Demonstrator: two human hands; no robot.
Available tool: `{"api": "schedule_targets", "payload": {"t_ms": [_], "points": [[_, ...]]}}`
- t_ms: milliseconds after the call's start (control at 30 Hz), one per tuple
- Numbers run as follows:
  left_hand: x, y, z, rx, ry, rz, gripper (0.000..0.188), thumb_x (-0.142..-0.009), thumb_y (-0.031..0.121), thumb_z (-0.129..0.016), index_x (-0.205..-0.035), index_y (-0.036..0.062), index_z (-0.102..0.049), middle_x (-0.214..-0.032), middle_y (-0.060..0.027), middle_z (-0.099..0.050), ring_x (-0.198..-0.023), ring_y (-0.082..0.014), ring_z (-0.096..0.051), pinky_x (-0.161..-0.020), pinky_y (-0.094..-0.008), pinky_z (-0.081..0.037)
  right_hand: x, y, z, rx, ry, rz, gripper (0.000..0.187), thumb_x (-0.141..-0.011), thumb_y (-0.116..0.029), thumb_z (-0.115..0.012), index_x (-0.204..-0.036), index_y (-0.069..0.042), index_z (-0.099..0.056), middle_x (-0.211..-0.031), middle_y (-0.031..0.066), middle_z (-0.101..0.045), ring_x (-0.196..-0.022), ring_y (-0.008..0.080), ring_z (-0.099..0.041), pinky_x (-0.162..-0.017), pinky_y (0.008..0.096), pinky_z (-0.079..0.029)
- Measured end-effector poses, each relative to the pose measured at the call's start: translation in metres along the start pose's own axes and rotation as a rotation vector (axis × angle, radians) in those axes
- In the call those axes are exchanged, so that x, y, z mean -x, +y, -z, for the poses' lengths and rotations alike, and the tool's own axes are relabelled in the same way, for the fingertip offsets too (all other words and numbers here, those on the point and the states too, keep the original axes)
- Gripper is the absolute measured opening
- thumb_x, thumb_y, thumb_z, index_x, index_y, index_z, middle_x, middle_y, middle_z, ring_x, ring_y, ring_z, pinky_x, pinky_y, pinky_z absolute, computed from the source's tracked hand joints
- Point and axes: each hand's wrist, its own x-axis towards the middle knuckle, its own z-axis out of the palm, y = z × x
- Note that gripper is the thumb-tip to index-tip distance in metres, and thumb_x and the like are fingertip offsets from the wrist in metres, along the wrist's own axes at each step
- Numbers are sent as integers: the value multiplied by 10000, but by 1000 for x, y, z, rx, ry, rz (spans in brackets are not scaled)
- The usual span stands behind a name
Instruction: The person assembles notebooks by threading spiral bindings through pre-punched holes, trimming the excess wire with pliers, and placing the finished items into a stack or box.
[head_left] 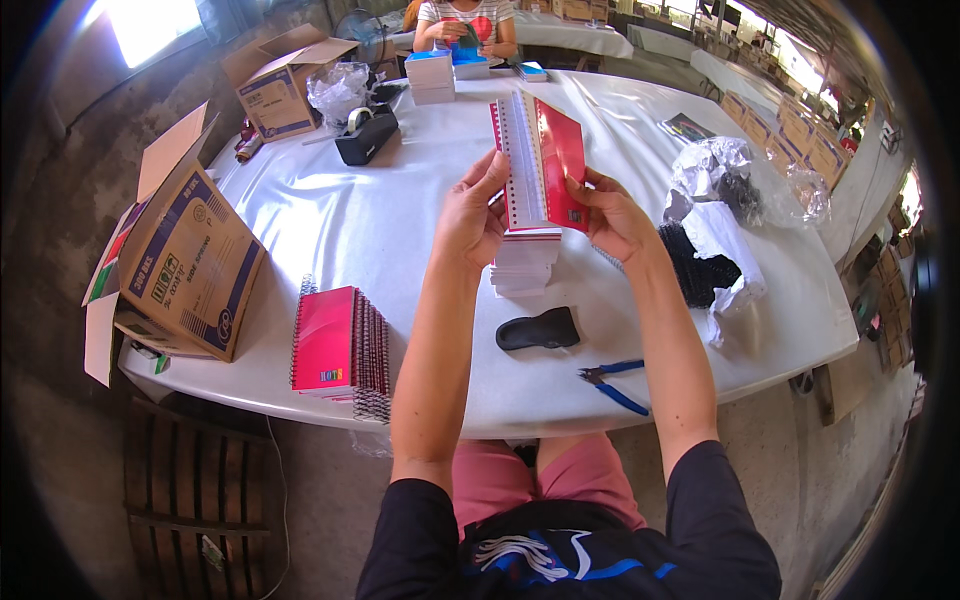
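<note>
Between my two hands, raised over the table, is a red-covered notebook point(562, 150) with punched holes along its edges and no coil in them. My left hand point(476, 205) grips its left part, thumb on the pages. My right hand point(612, 213) closes on the lower right of the red cover. Below the notebook stands a stack of punched pages point(523, 265), partly hidden by it. A black curved object point(538, 329) and blue-handled pliers point(615, 385) lie nearer me. To the left is a pile of red spiral notebooks point(335, 340) bound with black coils.
A large open carton point(195, 265) stands at the left edge, another carton point(285, 85) farther back. A tape dispenser point(367, 135) sits near white stacks point(430, 75). Black coils point(697, 265) and crumpled plastic point(715, 165) lie right. A person point(467, 25) handles blue covers across the table.
</note>
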Motion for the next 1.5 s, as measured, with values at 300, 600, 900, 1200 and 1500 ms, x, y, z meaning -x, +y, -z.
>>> {"api": "schedule_targets", "payload": {"t_ms": [300, 600, 900, 1200, 1500], "points": [[-3, -10, 4, 178, -87, 121, 351, -877, 291, -632, -1080, 6, -599, -956, -97, -664, -807, -164, -657, -714, -330, -573, -2, 5, 16, -81, 33, -52, 269, -847, -52, -638, -1096, 11, -554, -1040, 107, -639, -944, 193, -643, -866, 340, -537], [-24, -9, 32, -1463, 385, -190, 398, -731, 373, -761, -996, 82, -698, -915, -124, -677, -871, -249, -630, -792, -333, -497, -4, 11, 32, 232, 324, 114, 316, -810, -13, -670, -1094, 31, -540, -1047, 133, -631, -928, 205, -636, -825, 351, -534], [56, 6, -28, -1049, -4, -393, 403, -779, 235, -728, -1104, 55, -570, -949, -161, -643, -804, -330, -613, -671, -369, -485, 76, 32, -48, 531, 232, 503, 426, -851, -171, -671, -1210, -29, -491, -1098, 121, -612, -994, 198, -604, -867, 349, -501], [169, -34, 20, -2166, -242, -228, 352, -724, -27, -560, -1016, 169, -564, -935, 13, -529, -1081, -172, -502, -926, -726, -142, 59, 51, 110, 2129, 447, -43, 460, -770, -363, -699, -1103, -52, -629, -1218, 121, -493, -1152, 282, -443, -947, 422, -385], [177, -116, 56, -1877, 280, -695, 494, -561, 503, -783, -765, 131, -531, -974, -57, -487, -1013, -286, -433, -817, -502, -307, 77, 21, 78, 1549, 252, 304, 347, -841, -104, -565, -1187, -113, -585, -1073, 186, -581, -909, 311, -574, -798, 397, -458]]}}
